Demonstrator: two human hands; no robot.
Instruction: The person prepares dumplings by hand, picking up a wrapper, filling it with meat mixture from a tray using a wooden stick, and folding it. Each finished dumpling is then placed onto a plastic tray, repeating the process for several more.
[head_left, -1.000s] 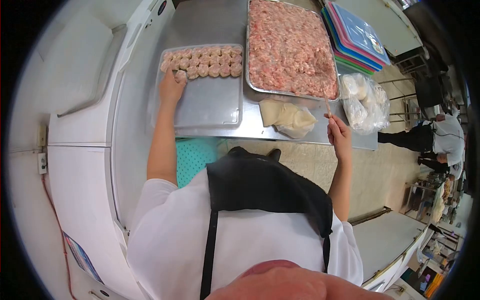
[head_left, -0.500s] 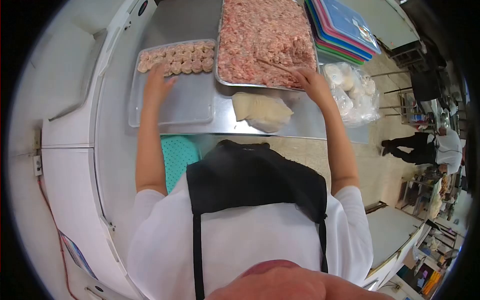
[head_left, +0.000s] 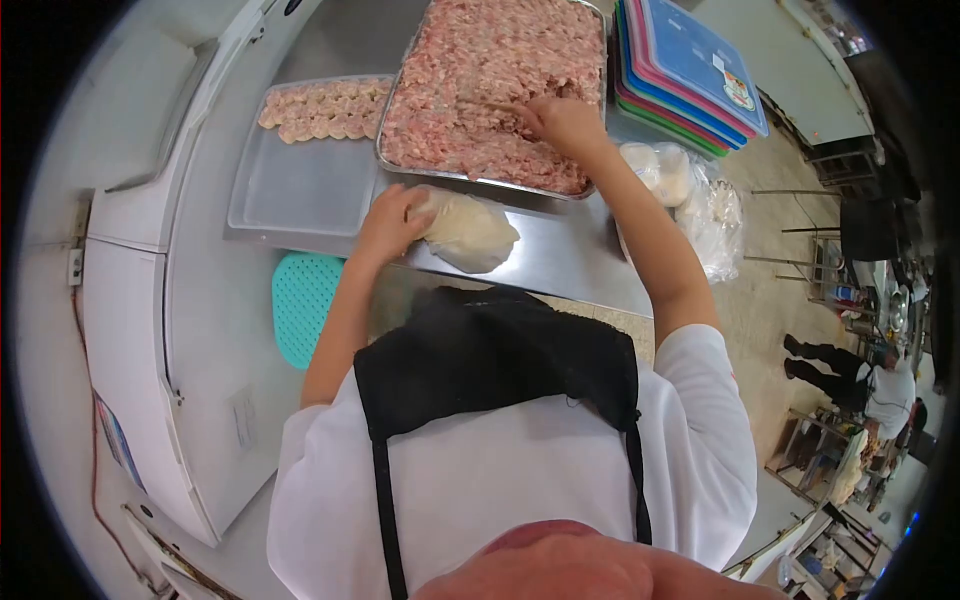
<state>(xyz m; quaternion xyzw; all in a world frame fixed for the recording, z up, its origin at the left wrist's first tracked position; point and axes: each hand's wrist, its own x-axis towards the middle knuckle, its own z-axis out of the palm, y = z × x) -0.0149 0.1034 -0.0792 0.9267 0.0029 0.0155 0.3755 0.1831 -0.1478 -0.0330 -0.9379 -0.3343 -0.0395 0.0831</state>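
Observation:
My left hand (head_left: 392, 222) is at the left end of a pale stack of dough wrappers (head_left: 468, 232), its fingers bent against the edge. In my right hand (head_left: 568, 125) is a thin wooden stick (head_left: 492, 104), its tip over the ground meat (head_left: 470, 60) that fills a large metal tray (head_left: 480, 182). To the left, rows of small filled dumplings (head_left: 330, 110) lie along the far side of a translucent plastic tray (head_left: 300, 190). Whether my left fingers grip a single wrapper is too small to tell.
Colored lids (head_left: 690, 70) are stacked at the back right. Plastic bags with white rounds (head_left: 680, 190) lie at the right end of the metal table (head_left: 560, 250). A turquoise dotted stool (head_left: 305, 310) stands below. Another person (head_left: 885, 390) is far right.
My left hand has moved from the dumplings to the wrappers. My right hand and the stick have moved deeper over the meat. The whole view has shifted and turned slightly.

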